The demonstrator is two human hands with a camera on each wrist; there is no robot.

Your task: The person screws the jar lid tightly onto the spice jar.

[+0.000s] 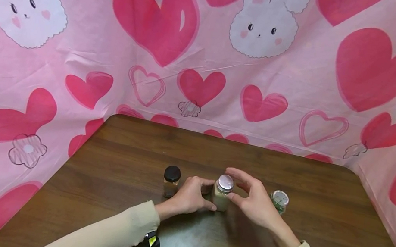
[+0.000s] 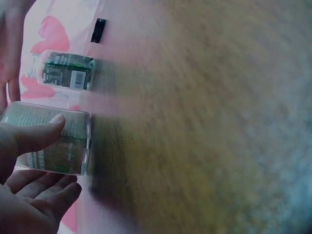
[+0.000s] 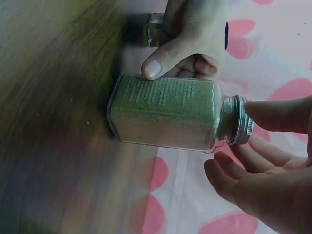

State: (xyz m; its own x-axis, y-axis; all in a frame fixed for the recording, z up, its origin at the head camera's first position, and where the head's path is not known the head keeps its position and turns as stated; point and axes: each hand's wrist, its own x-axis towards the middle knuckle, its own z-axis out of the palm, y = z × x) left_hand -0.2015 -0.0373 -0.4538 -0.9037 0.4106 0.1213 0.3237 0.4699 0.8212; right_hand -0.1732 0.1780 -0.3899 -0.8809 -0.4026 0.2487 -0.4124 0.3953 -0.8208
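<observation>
Jar one (image 1: 170,189) stands on the left with a black cap (image 1: 172,173) and brown stuff inside. No hand holds it; perhaps it is put to the side to give the hands room. The left hand (image 1: 189,196) is just beside it. Its thumb and fingers pinch jar two (image 1: 219,202) low down, from both sides, I think so that the jar does not turn or tip. Jar two is in the middle, upright, between the two hands, with pale powder (image 3: 161,129) inside. It looks to rest on the wood. The right hand (image 1: 257,203) pinches the silver lid (image 1: 226,183) between thumb and finger, and other fingers bend close by. Holding up high likely leaves the low part for the left hand. Jar three (image 1: 280,201), with green inside, stands on the right, partly hidden by the right arm (image 1: 286,239).

The table (image 1: 162,146) is brown wood, and a bright patch (image 1: 193,245) shines near the front. Pink cloth (image 1: 210,51) hangs on the left, back and right, with hearts (image 1: 156,20) and white bunnies (image 1: 261,36).
</observation>
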